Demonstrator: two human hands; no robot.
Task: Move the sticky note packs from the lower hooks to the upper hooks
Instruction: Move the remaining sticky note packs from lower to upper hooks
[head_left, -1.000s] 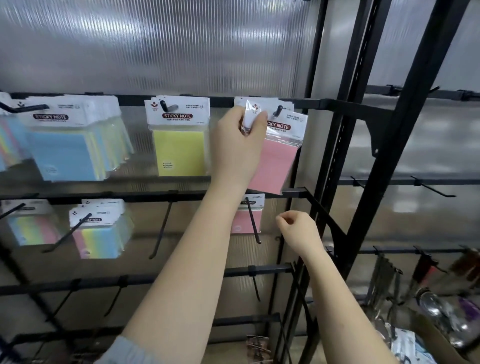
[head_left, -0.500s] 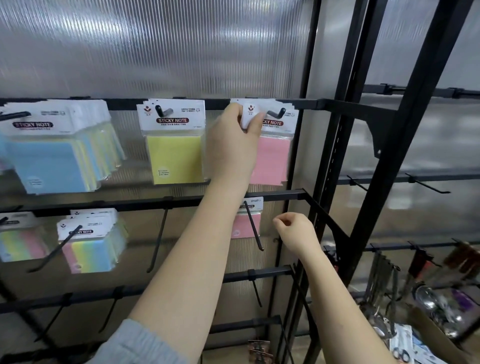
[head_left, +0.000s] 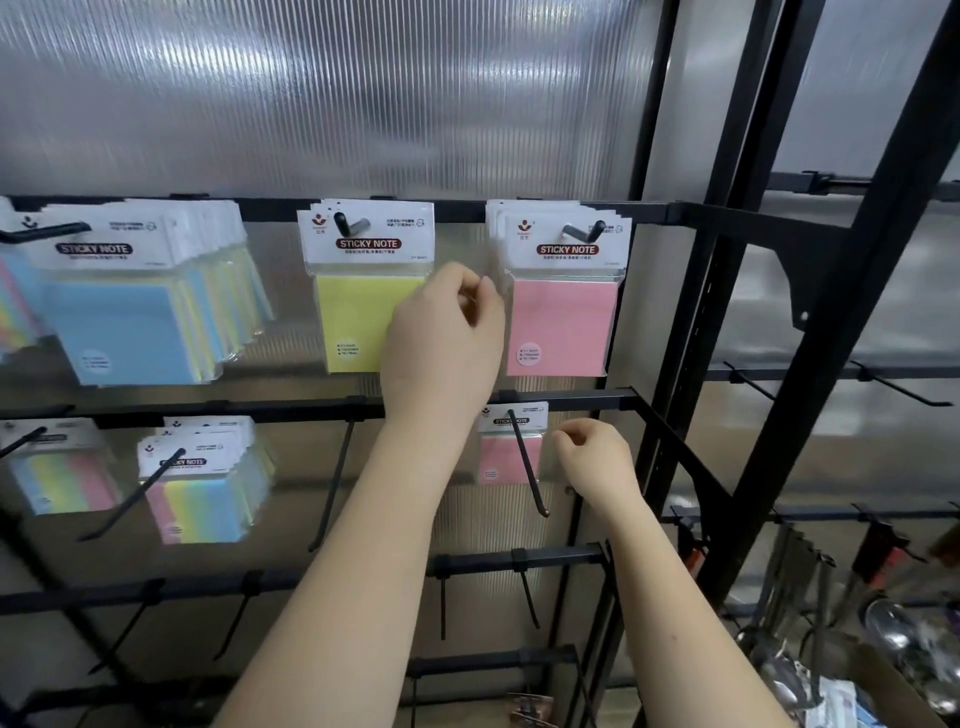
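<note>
Far left on the upper rail hangs a thick row of blue and yellow packs (head_left: 140, 306); beneath them, on the lower rail, two striped pastel packs (head_left: 205, 478) wait on their long hook, with another (head_left: 57, 467) at the edge. The yellow pack (head_left: 363, 291) hangs alone on its upper hook.

My left hand (head_left: 441, 338) floats between the yellow pack and the pink packs (head_left: 563, 296) on the upper right hook; its fingers are curled with nothing in them that I can see. The front pink pack hangs straight, so I judge that one hung.

Below, one pink pack (head_left: 511, 441) sits far back on the lower hook (head_left: 527, 462). My right hand (head_left: 592, 457) is just beside it, fingers loosely curled, holding nothing, not touching.

The risk I see: that hook is long with an upturned tip, so dragging the pack off at an angle could tear its punched header or snag it. Reaching across, my left forearm could also knock the yellow pack swinging.
</note>
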